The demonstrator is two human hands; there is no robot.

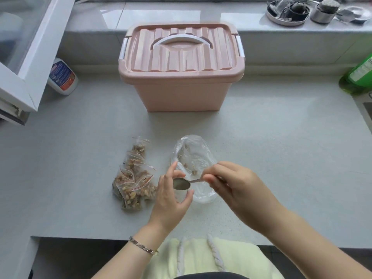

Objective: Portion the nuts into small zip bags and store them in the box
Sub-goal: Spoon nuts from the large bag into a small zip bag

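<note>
A small metal spoon (pixel 182 184) is being pinched by its handle in the right hand (pixel 233 184). The left hand (pixel 171 196) is being curled around the spoon's bowl, and whether it grips anything cannot be told. Red-striped clear zip bags of nuts (pixel 132 184) are lying on the grey table (pixel 281 148), before the closed pink plastic box (pixel 181 91). The white bottle (pixel 63 77)'s label is unreadable.

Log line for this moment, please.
right hand: grips spoon, bowl empty | left hand: holds small zip bag at spoon | large bag: nearly empty | box: lid on | filled zip bags: outside it
</note>
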